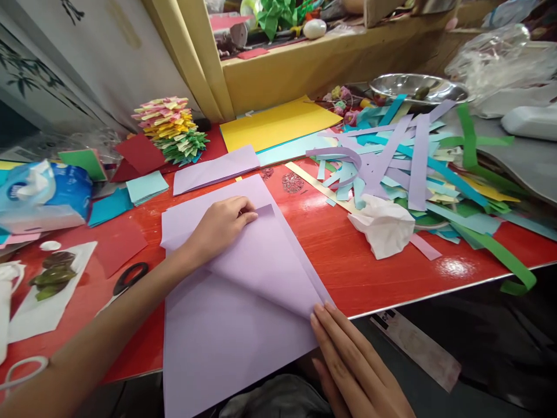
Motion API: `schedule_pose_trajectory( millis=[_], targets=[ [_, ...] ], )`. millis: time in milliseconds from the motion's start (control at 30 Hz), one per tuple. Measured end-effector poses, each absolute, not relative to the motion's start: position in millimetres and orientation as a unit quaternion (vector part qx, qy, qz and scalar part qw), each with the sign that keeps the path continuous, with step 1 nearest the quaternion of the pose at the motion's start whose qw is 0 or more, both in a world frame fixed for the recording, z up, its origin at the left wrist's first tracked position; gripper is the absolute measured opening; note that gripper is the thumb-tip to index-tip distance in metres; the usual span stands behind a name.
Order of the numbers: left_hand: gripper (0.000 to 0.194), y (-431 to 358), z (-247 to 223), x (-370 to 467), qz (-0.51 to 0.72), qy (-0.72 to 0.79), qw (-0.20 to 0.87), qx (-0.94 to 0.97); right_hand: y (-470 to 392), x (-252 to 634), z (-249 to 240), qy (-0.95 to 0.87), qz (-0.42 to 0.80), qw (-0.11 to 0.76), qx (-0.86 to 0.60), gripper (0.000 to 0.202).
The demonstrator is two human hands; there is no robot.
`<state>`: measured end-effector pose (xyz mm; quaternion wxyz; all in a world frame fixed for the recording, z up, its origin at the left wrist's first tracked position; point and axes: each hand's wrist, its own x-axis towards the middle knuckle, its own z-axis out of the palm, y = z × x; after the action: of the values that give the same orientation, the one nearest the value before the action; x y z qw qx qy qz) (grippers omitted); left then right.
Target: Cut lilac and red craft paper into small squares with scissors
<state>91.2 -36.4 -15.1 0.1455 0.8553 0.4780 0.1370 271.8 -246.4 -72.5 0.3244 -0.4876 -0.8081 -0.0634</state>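
Sheets of lavender paper (209, 348) lie in front of me and overhang the table's near edge. The top sheet is partly folded over, making a slanting flap (261, 267). My left hand (221, 226) rests on this flap with its fingers curled, thumb and forefinger closed at the turned-over edge. At the lower right corner of the fold, my right hand (348, 360) has its fingers stretched out along the paper, their tips touching it. A folded lavender piece (216, 168) lies just behind the sheets. Scissors with a black handle (130, 277) lie left of them, partly hidden by my left forearm.
Cut paper strips (418, 162) are heaped on the right of the red table (300, 232), with a crumpled tissue (383, 225) in front. Yellow paper (278, 125), a layered folded-paper piece (172, 128) and a metal dish (420, 87) stand behind. A blue tissue pack (65, 194) is left.
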Motion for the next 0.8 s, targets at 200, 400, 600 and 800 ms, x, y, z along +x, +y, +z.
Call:
schedule_pose_trajectory(
  millis=[200, 400, 600, 800],
  targets=[
    [0.011, -33.7, -18.0, 94.5, 0.152, 0.484, 0.134, 0.852, -245.2, 269.8, -70.8, -0.799, -0.063, 0.327, -0.501, 0.030],
    [0.010, -32.0, -20.9, 95.8, 0.159, 0.484, 0.122, 0.852, -243.5, 269.3, -69.2, -0.789, -0.069, 0.341, -0.506, 0.026],
    [0.010, -32.1, -22.7, 96.2, 0.154, 0.483, 0.108, 0.855, -241.8, 267.7, -70.1, -0.792, -0.070, 0.332, -0.508, 0.027],
    [0.009, -32.5, -24.5, 96.9, 0.155, 0.489, 0.108, 0.852, -243.6, 265.7, -71.9, -0.790, -0.082, 0.324, -0.513, 0.026]
  ],
)
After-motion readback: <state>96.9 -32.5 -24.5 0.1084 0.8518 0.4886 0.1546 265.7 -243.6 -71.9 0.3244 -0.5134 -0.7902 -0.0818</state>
